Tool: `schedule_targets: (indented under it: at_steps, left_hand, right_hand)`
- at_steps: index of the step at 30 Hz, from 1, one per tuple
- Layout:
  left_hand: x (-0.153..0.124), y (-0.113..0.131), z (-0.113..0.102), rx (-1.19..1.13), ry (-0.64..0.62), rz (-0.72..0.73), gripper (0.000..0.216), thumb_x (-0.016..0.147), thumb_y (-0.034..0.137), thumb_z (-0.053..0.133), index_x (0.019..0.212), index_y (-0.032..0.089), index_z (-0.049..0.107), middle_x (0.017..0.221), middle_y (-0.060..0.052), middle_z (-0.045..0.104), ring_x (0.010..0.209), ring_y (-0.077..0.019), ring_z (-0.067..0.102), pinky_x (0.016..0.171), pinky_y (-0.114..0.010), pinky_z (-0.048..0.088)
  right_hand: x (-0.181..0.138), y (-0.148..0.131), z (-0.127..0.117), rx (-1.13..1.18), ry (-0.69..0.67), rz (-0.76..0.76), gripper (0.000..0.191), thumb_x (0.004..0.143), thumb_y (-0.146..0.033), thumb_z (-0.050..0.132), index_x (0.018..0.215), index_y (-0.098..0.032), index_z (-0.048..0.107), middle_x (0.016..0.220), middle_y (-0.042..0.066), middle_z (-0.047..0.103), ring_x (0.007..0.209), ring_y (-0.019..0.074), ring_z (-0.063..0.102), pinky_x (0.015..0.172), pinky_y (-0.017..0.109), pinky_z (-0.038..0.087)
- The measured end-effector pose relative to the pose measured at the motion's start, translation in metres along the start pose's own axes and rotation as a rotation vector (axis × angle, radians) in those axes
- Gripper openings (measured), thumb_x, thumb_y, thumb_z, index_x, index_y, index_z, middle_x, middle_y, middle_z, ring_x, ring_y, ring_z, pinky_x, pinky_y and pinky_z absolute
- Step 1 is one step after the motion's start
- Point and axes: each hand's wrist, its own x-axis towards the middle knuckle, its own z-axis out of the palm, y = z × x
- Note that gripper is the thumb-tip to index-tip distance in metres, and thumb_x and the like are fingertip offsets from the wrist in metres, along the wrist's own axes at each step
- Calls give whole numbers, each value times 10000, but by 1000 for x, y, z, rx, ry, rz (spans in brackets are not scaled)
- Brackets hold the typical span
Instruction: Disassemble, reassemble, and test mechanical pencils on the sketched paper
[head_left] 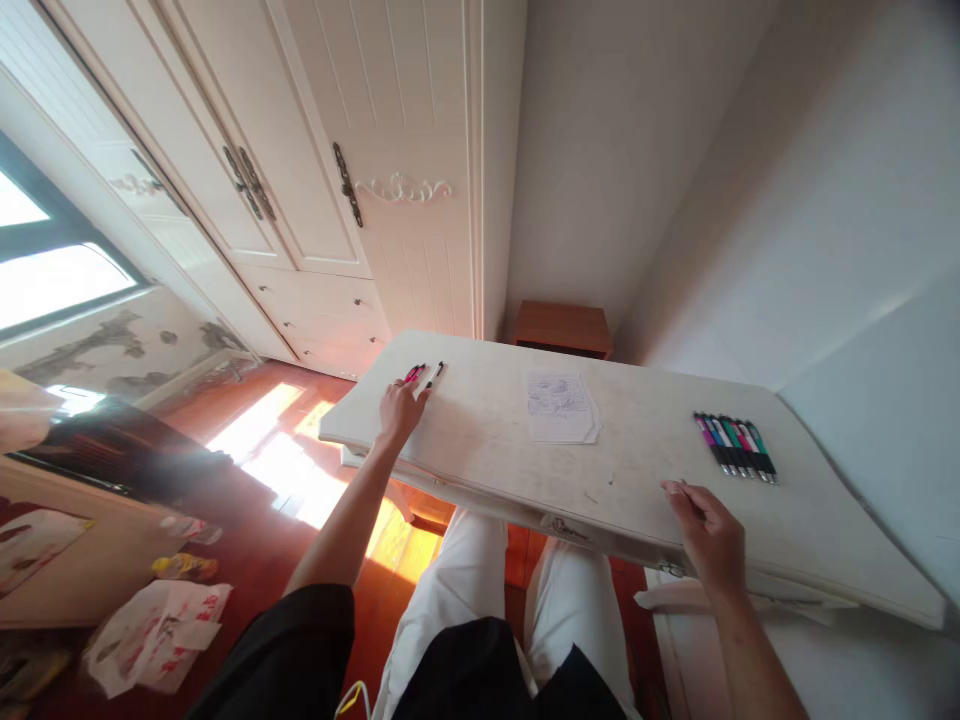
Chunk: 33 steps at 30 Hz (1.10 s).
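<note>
My left hand rests at the left end of the white desk, its thumb apart from the fingers. Its fingertips reach the lower end of a pink and black pen. Beside the thumb lies a white pen with a black end. Over the desk's front edge at the right, my right hand is closed with curled fingers; what they hold, if anything, is hidden. Beyond it, several colored pens with black grips lie side by side in a slanted row. Sheets of paper with handwriting lie mid-desk.
A tall cream wardrobe stands behind the desk, with a small brown wooden cabinet beside it. A wall borders the desk's right side. On the floor at the lower left sits a white plastic bag near bottles.
</note>
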Motion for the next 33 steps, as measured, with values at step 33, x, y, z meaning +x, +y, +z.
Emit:
schedule_targets:
  at_steps: [33]
  left_hand:
    - [-94,142,-19,-949,293,262,129,815,293,649,853,172,670,816,-25,679,637,-102,573,619,-235,497]
  right_hand:
    - [4,-15,7,200,49,179,355,823,-472,565,855,-147,705,796,80,696,704,188,616,673,305,486]
